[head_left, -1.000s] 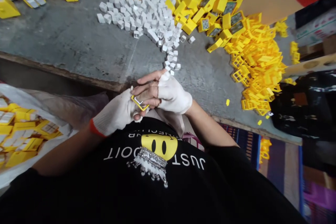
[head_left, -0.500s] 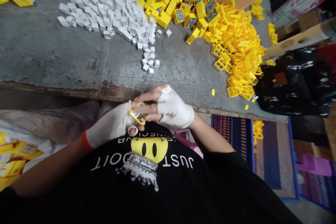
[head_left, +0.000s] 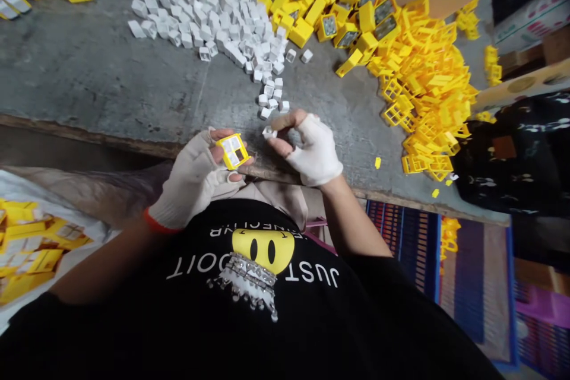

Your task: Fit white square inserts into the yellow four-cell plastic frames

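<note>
My left hand (head_left: 196, 169), in a white fingerless glove with an orange cuff, grips a small yellow plastic frame (head_left: 234, 151) above the table's front edge. White caps fill part of the frame; one dark opening shows at its lower right. My right hand (head_left: 314, 145), gloved the same way, pinches a single white plastic cap (head_left: 268, 132) between thumb and forefinger. The two hands are apart, with the cap to the right of the frame. Just beyond my right fingers lies a trail of loose white caps (head_left: 272, 95), running back into a large heap.
Yellow housings with grey insides (head_left: 329, 25) are heaped at the back, beside a pile of empty yellow frames (head_left: 423, 71) on the right. Below left is a bag of yellow-and-white pieces (head_left: 31, 249). Blue crates (head_left: 512, 309) stand below right. The grey table (head_left: 102, 71) has a worn edge.
My hands were together at the yellow frame and have separated. The right has moved out to the caps and taken one. The left has raised the frame, with its white side now visible. The view has shifted.
</note>
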`<state>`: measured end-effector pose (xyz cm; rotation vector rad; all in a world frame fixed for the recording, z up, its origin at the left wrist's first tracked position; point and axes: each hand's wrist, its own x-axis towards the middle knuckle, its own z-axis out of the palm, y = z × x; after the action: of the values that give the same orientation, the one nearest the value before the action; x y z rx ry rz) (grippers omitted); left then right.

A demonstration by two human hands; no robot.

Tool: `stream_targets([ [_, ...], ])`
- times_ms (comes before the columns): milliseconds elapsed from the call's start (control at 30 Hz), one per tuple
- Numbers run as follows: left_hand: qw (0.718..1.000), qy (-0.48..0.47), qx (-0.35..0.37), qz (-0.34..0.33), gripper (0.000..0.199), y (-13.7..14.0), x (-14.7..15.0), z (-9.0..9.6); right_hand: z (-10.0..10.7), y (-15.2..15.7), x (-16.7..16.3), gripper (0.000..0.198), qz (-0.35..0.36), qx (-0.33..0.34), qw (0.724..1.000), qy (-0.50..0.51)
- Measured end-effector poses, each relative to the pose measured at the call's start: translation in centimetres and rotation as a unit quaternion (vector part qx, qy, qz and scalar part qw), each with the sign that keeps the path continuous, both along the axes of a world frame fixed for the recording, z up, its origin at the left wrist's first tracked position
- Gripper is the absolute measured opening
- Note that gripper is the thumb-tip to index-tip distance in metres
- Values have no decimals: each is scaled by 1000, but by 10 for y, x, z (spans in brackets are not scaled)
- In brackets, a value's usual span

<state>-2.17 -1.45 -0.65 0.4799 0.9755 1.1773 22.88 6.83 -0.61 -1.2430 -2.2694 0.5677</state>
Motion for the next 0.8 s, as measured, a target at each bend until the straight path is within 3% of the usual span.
stream_targets([
  [100,998,15,54,34,42,-2,6,-7,7,-21,-9,42,21,-11,998,57],
  [233,990,51,119,61,33,-11,13,-4,4,-26,-27,59,30,-53,993,102],
  [333,985,74,139,68,36,-18,14,-6,-4,-28,-34,65,17,-72,986,146],
  [433,981,87,160,74,36,-21,15,-14,-9,-38,-36,66,1,-46,985,168],
  [500,980,101,155,76,36,-18,17,-17,-10,-46,-33,64,16,-53,985,163],
  [600,991,80,86,65,35,-12,20,-11,-15,-43,-16,60,43,-127,976,171],
  [667,997,43,29,50,32,-6,19,-3,-20,-23,9,62,-2,-139,971,196],
  [733,999,23,-8,32,27,-1,15,3,-23,14,47,58,-114,-90,971,192],
  [800,999,30,-21,5,21,3,9,4,-19,59,90,43,-247,-33,962,114],
])
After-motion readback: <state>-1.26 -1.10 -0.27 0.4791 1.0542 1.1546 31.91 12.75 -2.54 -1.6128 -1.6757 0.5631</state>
